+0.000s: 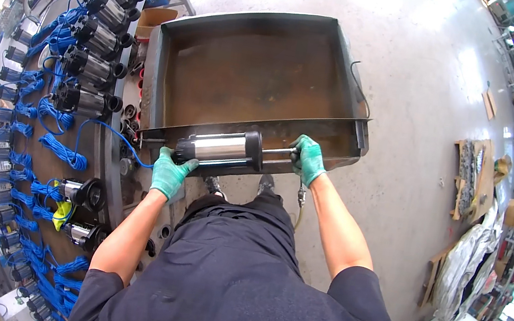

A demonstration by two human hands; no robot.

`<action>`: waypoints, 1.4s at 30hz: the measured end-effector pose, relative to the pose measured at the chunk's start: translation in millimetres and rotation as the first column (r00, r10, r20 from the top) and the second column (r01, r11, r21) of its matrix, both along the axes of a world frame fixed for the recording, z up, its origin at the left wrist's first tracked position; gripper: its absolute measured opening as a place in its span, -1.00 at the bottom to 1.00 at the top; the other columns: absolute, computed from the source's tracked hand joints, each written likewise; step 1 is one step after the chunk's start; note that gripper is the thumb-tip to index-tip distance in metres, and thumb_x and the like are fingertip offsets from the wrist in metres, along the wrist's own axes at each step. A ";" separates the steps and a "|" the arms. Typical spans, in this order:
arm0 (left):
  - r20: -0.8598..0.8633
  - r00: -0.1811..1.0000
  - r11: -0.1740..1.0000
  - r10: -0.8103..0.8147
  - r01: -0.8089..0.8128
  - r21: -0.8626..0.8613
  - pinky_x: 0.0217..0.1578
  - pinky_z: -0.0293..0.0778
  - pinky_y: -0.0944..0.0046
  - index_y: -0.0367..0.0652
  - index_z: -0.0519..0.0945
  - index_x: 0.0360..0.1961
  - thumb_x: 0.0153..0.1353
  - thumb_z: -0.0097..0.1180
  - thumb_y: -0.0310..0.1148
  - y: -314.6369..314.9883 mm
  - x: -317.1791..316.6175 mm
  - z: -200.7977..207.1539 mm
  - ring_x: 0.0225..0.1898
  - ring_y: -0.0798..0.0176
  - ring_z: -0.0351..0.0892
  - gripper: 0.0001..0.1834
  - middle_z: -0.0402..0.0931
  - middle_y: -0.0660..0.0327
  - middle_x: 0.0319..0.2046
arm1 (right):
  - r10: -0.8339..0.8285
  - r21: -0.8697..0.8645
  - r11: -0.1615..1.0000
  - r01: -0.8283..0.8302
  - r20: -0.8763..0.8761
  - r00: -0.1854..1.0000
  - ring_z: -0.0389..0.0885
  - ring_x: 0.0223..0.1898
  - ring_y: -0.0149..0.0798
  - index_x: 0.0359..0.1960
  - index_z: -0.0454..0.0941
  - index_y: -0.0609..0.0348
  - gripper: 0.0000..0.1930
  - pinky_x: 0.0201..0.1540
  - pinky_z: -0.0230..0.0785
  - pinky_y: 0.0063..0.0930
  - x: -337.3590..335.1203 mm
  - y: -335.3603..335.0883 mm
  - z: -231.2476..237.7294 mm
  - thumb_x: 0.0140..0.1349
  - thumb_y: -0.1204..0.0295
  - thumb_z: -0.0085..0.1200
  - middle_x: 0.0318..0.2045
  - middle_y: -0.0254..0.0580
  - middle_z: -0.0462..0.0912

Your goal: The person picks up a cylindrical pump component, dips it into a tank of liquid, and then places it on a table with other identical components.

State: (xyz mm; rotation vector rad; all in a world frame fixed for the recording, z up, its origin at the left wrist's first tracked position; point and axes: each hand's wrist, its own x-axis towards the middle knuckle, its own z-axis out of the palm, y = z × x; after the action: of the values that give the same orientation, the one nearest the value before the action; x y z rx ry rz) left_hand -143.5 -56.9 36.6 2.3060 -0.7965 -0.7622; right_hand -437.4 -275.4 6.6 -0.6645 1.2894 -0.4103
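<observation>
A pump [219, 147] with a shiny metal body and black ends lies sideways at the near edge of a tank [159, 91] holding brownish liquid. My left hand [169, 173], in a green glove, grips the pump's black left end, thumb along its side. From that end a blue cable [115, 130] runs left to the bench. My right hand [308, 159], also gloved in green, is closed around a thin metal rod [277, 151] that meets the pump's right end. A hose with a metal fitting [301, 198] hangs just below this hand; whether it joins the rod is unclear.
On the bench [92, 161] at left stand several similar pumps [93, 67] among coiled blue cables [63, 151]. A yellow cloth [62, 214] lies between two nearer pumps. A cardboard box [155, 18] sits beside the tank. Flattened cardboard and plastic sheeting [469, 261] lie on the right.
</observation>
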 end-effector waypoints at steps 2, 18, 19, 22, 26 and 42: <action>-0.017 1.000 1.000 0.000 0.000 -0.021 -0.09 0.55 0.21 -0.39 0.43 -0.03 0.02 0.56 -0.18 2.5 -2.0 -2.2 -0.20 0.17 0.65 -0.32 0.67 -0.03 -0.20 | 0.153 -0.074 0.987 -0.142 0.167 0.974 0.26 -0.74 -0.52 -0.37 0.50 0.06 -0.83 -0.75 0.04 -0.54 -15.2 -1.2 -3.8 0.28 0.42 -0.18 -0.60 -0.36 0.48; -0.083 0.995 0.997 0.055 -0.059 -0.047 -0.11 0.54 0.04 -0.34 0.42 -0.03 -0.01 0.52 -0.10 10.5 -7.5 -2.9 -0.17 -0.06 0.69 -0.30 0.67 -0.09 -0.25 | -0.021 -0.097 0.601 -0.793 -0.994 0.106 0.64 0.01 0.22 -0.08 0.55 0.21 -0.71 0.03 0.49 0.05 -108.5 -138.9 -10.9 0.30 0.27 0.08 -0.08 0.20 0.68; -0.090 0.994 0.996 0.069 -0.075 -0.057 -0.10 0.53 0.03 -0.32 0.42 -0.04 -0.01 0.52 -0.10 9.0 -10.4 1.5 -0.16 -0.10 0.68 -0.30 0.66 -0.11 -0.24 | -0.019 -0.093 0.613 -0.785 -0.994 0.104 0.64 0.00 0.21 -0.07 0.54 0.21 -0.72 0.03 0.49 0.04 -109.9 -144.9 -16.8 0.31 0.28 0.08 -0.08 0.19 0.68; -0.078 0.993 0.996 0.085 -0.088 -0.029 -0.03 0.50 0.00 -0.27 0.42 0.01 -0.01 0.50 -0.03 14.0 -10.4 -2.3 -0.10 -0.17 0.67 -0.27 0.67 -0.11 -0.19 | -0.026 -0.081 0.601 -0.795 -0.996 0.082 0.64 0.00 0.21 -0.05 0.52 0.21 -0.70 0.03 0.49 0.03 -111.2 -148.2 -26.4 0.33 0.26 0.08 -0.09 0.17 0.68; -0.130 0.991 0.999 0.041 -0.038 0.022 0.03 0.51 0.05 -0.28 0.48 0.06 0.07 0.43 0.04 19.7 2.8 10.8 0.00 -0.14 0.64 -0.28 0.64 -0.11 -0.06 | -0.056 -0.085 0.537 -0.839 -0.996 0.065 0.63 -0.02 0.21 0.02 0.49 0.22 -0.66 0.02 0.50 0.02 -95.2 -133.5 0.0 0.34 0.26 0.11 -0.03 0.18 0.62; 0.294 0.779 0.799 -0.554 0.399 0.449 -0.03 0.51 -0.06 -0.02 0.55 0.13 0.25 0.19 -0.27 34.0 153.0 -12.4 0.00 -0.18 0.59 -0.59 0.49 -0.05 0.05 | -0.079 -0.424 -0.239 -0.873 -0.888 0.453 0.60 -0.26 -0.01 -0.40 0.63 0.07 -0.84 -0.23 0.45 -0.13 143.2 48.5 67.0 0.21 0.28 0.16 -0.34 -0.11 0.63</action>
State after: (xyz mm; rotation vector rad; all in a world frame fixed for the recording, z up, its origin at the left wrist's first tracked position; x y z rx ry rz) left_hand 9.5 -22.9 24.3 2.6728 -1.6204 -0.6782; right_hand -294.1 -226.9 73.6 -2.9075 0.9433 -0.3240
